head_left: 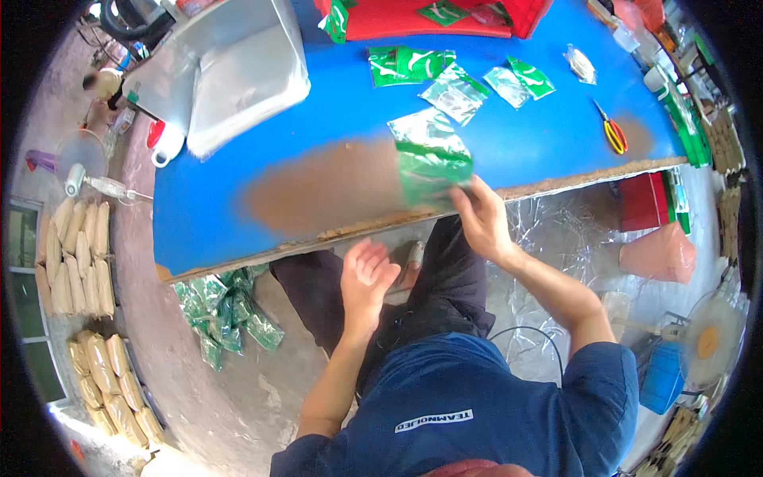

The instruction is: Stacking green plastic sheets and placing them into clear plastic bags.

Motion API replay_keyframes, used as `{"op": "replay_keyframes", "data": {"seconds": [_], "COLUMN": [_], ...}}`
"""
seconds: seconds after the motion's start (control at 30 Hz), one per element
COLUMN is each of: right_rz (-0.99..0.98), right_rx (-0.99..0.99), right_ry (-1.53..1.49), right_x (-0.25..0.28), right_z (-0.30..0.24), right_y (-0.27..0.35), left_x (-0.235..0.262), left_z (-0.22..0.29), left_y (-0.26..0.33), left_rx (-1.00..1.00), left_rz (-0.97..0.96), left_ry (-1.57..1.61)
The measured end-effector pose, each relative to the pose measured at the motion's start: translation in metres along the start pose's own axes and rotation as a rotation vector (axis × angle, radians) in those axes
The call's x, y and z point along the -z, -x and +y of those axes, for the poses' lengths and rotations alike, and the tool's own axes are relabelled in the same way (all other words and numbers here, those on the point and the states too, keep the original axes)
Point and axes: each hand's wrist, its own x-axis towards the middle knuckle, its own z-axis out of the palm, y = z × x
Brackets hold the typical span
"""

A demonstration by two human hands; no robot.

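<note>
At the front edge of the blue table (548, 151), my right hand (485, 219) pinches the corner of a green and clear plastic bag (433, 165), which looks flat and is partly blurred. My left hand (368, 282) hovers above my lap, just off the table edge, with its fingers loosely stretched and nothing in it. Beyond the held bag lie more green and clear bags, among them a clear-faced one (455, 94), a green pair (409, 66) and another green one (531, 77).
A red bin (429, 24) stands at the table's far side, beside a metal tray (246, 95) on the left. Yellow-handled scissors (614, 135) and a small clear packet (580, 65) lie to the right. Green bags (226, 314) are piled on the floor at left. A fan (711, 342) stands right.
</note>
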Motion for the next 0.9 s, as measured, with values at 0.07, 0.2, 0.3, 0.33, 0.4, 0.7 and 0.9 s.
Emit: {"op": "replay_keyframes", "data": {"seconds": [0.07, 0.2, 0.3, 0.33, 0.4, 0.7, 0.9], "right_rz": [-0.312, 0.006, -0.067, -0.134, -0.312, 0.106, -0.848], "right_rx": [-0.127, 0.321, 0.266, 0.371, 0.627, 0.609, 0.394], "right_ry": [0.001, 0.741, 1.135, 1.07, 0.818, 0.951, 0.467], "right_x": [-0.018, -0.052, -0.057, -0.059, -0.061, 0.007, 0.0], "right_z": [-0.005, -0.008, 0.018, 0.02, 0.021, 0.054, 0.009], "right_y": [-0.007, -0.058, -0.082, -0.074, -0.058, -0.139, -0.057], "left_x": [-0.012, -0.003, 0.024, 0.033, 0.046, 0.017, 0.014], "left_z": [-0.007, -0.006, 0.011, 0.016, 0.019, 0.006, -0.002], "left_y": [-0.004, -0.025, -0.02, -0.019, -0.017, -0.027, -0.034], "left_rx": [-0.105, 0.047, 0.09, 0.122, 0.174, 0.254, 0.331], "left_rz": [0.036, 0.235, 0.209, 0.174, 0.161, 0.055, 0.009], "left_ry": [0.226, 0.158, 0.111, 0.134, 0.121, 0.048, 0.148]}}
